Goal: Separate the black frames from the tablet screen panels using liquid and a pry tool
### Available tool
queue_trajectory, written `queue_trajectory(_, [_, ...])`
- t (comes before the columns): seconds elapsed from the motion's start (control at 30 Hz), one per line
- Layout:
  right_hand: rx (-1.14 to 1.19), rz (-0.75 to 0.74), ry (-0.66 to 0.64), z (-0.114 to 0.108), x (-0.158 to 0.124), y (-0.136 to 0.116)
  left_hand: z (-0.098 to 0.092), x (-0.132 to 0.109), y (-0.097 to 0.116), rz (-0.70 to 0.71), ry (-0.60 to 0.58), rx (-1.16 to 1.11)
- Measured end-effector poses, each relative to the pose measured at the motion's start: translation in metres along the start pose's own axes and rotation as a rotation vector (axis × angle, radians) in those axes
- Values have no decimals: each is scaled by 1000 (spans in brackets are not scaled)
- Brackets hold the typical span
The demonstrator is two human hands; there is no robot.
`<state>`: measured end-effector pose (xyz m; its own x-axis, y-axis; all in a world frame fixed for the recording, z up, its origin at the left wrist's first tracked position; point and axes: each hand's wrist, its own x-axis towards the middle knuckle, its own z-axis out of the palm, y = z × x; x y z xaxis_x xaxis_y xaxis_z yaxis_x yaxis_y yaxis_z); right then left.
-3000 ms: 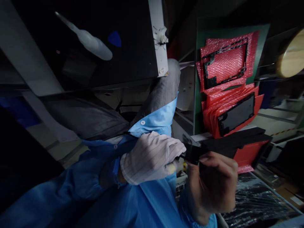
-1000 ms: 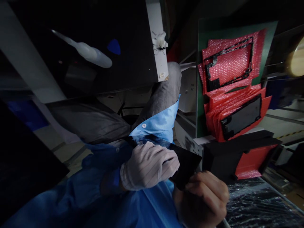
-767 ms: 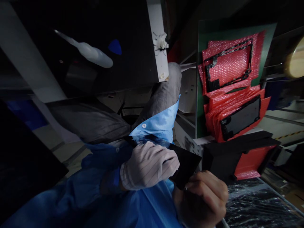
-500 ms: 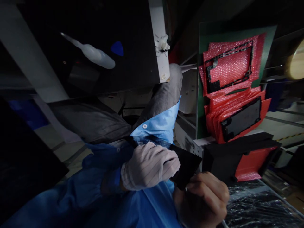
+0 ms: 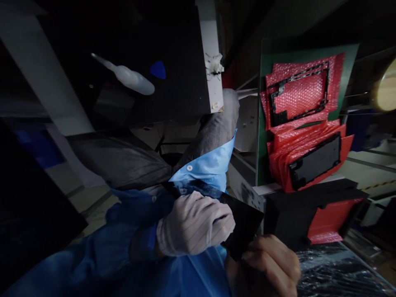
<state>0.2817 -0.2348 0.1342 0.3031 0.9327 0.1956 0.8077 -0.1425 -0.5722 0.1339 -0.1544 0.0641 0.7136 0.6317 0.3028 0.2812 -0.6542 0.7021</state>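
Note:
A glossy dark panel (image 5: 244, 214) slants above my lap, over the blue coat. My left hand (image 5: 196, 225), in a striped white glove, lies across its middle with the fingers curled together over the surface. At the panel's lower right corner, my right hand (image 5: 272, 260) is bare and pinches the edge between thumb and fingers. The glove covers much of the panel, and its underside is hidden.
On the black work surface (image 5: 173, 99) lie a white squeeze bottle (image 5: 131, 80) and a blue pick (image 5: 158, 70). At the right, a green board (image 5: 349, 62) holds red bubble pouches (image 5: 297, 97) with black frames (image 5: 323, 88). Below stands a black box (image 5: 287, 222).
The surroundings sit slightly lower in the picture. Both hands still hold the dark panel, and the right hand has shifted slightly downward with its corner.

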Motion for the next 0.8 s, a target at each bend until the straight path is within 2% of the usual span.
queue_trajectory(0.2, [44, -84, 6, 4, 3, 4, 0, -1, -1, -6, -6, -15])
queue_trajectory(0.3, [62, -64, 136, 11, 1, 3, 0, -1, -2, 5, -5, -31])
queue_trajectory(0.37, [50, -59, 171, 13, -1, 3, 0, -2, -2, 6, -6, -27])
queue_trajectory(0.53, [79, -116, -2, 5, 4, 6, 0, -3, -2, 6, -5, -29])
queue_trajectory(0.8, [5, -85, -5, 5, 6, 4, -2, 3, -1, -16, -23, -26])
